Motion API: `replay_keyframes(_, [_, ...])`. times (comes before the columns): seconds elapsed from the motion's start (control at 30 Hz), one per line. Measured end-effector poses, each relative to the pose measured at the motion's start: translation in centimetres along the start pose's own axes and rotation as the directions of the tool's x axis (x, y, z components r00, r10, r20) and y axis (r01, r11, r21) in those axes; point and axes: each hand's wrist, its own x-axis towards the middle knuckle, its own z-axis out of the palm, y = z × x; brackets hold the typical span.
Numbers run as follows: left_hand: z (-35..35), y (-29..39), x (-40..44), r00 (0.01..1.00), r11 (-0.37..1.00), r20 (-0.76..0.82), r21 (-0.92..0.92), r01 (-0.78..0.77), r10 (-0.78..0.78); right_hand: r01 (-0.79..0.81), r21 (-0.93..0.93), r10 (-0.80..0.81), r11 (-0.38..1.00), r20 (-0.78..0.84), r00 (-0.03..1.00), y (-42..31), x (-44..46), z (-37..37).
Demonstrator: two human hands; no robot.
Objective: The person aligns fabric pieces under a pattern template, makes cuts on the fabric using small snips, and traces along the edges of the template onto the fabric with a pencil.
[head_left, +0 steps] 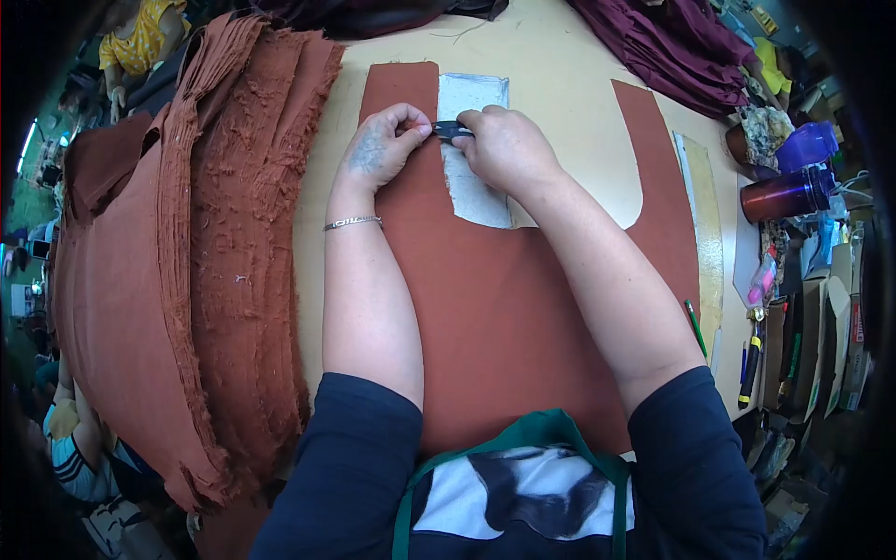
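A rust-brown cut fabric piece (513,308) with a deep U-shaped opening lies flat in front of me. My left hand (381,147) is at the inner edge of its left strip, thumb and forefinger pinched on the fabric edge. My right hand (509,145) is closed around small black thread snips (452,130), whose tip points left at the left fingertips. Under the hands, a worn whitish-grey flat board (478,201) lies along the left side of the opening. Whether the snips' blades are apart is too small to tell.
A tall stack of rust-brown fabric (247,205) with frayed edges stands at left. Maroon cloth (667,47) lies at the far right. Along the right are a yellowish strip (702,224), a green pencil (694,325), a yellow-black cutter (750,369) and a tumbler (784,193). Other people are nearby.
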Motion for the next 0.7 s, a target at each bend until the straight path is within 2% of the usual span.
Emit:
replay_keyframes(0.13, [-0.1, -0.3, 0.0, 1.0, 1.0, 0.014, -0.01, 0.005, -0.005, 0.025, -0.013, -0.025, 1.0, -0.022, 0.999, 0.4, 0.1, 0.5])
replay_keyframes(0.23, [-0.2, -0.7, 0.0, 1.0, 0.994, 0.015, -0.106, -0.013, 0.015, -0.043, 0.042, 0.046, 0.998, -0.09, 0.995, 0.9, -0.7, 0.5])
replay_keyframes(0.33, [-0.7, -0.4, -0.2, 0.992, 0.999, 0.123, -0.04, 0.003, 0.002, -0.114, 0.163, 0.138, 0.98, -0.144, 0.98, 2.0, -2.3, 1.5])
replay_keyframes(0.43, [-0.6, 1.0, -0.8, 0.963, 0.999, 0.27, -0.043, 0.01, 0.002, 0.006, 0.143, 0.04, 0.99, -0.321, 0.946, 2.5, -3.9, 2.7])
replay_keyframes(0.47, [-0.7, 1.7, -0.8, 0.945, 0.998, 0.319, 0.015, 0.064, -0.065, 0.007, 0.158, 0.047, 0.987, -0.334, 0.941, 2.6, -3.9, 2.9])
replay_keyframes(0.57, [-0.6, 3.1, -1.4, 0.931, 0.99, 0.363, 0.139, -0.01, -0.042, -0.008, 0.157, 0.061, 0.988, -0.338, 0.939, 2.5, -3.9, 2.9])
replay_keyframes(0.6, [-0.4, 3.0, -1.3, 0.932, 0.994, 0.354, 0.107, 0.037, -0.073, -0.009, 0.156, 0.062, 0.988, -0.34, 0.938, 2.5, -3.9, 2.9])
replay_keyframes(0.7, [0.3, 2.6, -1.6, 0.954, 0.983, 0.298, 0.179, -0.043, -0.013, -0.011, 0.151, 0.064, 0.988, -0.347, 0.936, 2.5, -3.9, 3.0])
